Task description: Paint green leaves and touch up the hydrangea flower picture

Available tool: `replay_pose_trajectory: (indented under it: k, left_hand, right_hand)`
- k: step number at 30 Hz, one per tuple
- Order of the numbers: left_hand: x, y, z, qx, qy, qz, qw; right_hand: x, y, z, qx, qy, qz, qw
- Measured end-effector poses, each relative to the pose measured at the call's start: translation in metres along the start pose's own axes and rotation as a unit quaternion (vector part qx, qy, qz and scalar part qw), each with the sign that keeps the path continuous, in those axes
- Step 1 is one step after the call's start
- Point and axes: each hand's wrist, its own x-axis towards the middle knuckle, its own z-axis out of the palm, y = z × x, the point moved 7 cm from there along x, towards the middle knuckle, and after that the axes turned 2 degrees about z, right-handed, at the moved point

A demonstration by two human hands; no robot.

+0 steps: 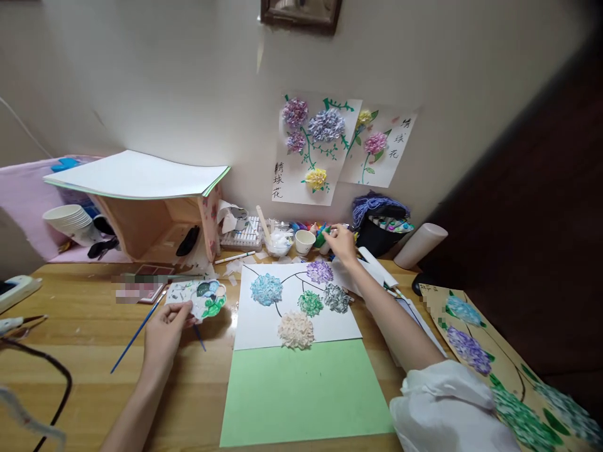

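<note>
My left hand (172, 323) is closed on the near edge of a white paint palette (188, 292), held above the wooden table. Green, dark and peach paint shows in its wells. My right hand (342, 243) reaches to the back of the table, its fingers closed at a small green paint bottle (322, 237) among other bright-coloured ones. Between my arms lies a white sheet (252, 326) with textured flower heads, among them a blue one (266, 289), a green one (311, 303) and a cream one (296, 330), joined by dark stems. A green sheet (301, 395) lies beneath it.
Blue paintbrushes (136, 333) lie by my left hand. At the back stand a paper cup (304, 242), a bowl of white scraps (279, 243), a black container (381, 232) and a white roll (421, 246). A finished flower picture (499, 364) lies at right.
</note>
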Motion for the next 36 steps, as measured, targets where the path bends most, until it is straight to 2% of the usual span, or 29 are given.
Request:
replay_pose_trajectory:
  k: [4,5,7,9,11,14,18,22,25,30,33,36]
  left_hand:
    - [0.013,0.005,-0.022,0.020,0.027,0.038,0.999]
    - [0.016,0.004,-0.026,0.024,0.029,0.043,0.998]
    - [0.022,0.002,-0.032,0.025,0.030,0.051,0.998]
    - [0.026,0.000,-0.036,0.022,0.030,0.057,0.998]
    - [0.029,-0.003,-0.037,0.021,0.026,0.056,0.998]
    - [0.029,-0.009,-0.039,0.015,0.010,0.048,0.999]
    - [0.022,-0.020,-0.058,0.000,-0.003,0.034,0.999]
    - [0.008,-0.032,-0.084,-0.007,0.001,0.033,0.999]
    - [-0.002,-0.042,-0.095,-0.004,0.006,0.038,0.999]
    - [-0.005,-0.054,-0.094,0.003,0.000,0.041,0.999]
    - [-0.003,-0.056,-0.092,0.014,-0.001,0.048,0.999]
    - [-0.007,-0.052,-0.092,0.039,-0.002,0.070,0.997]
  right_hand:
    - [-0.024,-0.033,-0.047,0.042,0.042,-0.042,0.997]
    - [-0.035,-0.049,-0.057,0.079,0.047,-0.082,0.992]
    - [-0.062,-0.083,-0.062,0.147,0.013,-0.142,0.979]
    - [-0.094,-0.117,-0.048,0.203,-0.071,-0.171,0.961]
    - [-0.130,-0.147,-0.021,0.239,-0.174,-0.182,0.938]
    - [-0.178,-0.172,0.020,0.228,-0.263,-0.185,0.919]
    - [-0.214,-0.178,0.054,0.187,-0.298,-0.200,0.914]
    - [-0.222,-0.171,0.070,0.144,-0.290,-0.183,0.928]
    - [-0.228,-0.165,0.083,0.112,-0.287,-0.180,0.934]
    - [-0.251,-0.163,0.103,0.131,-0.357,-0.182,0.907]
    - [-0.256,-0.174,0.101,0.132,-0.402,-0.198,0.884]
    - [-0.254,-0.194,0.095,0.091,-0.452,-0.246,0.853]
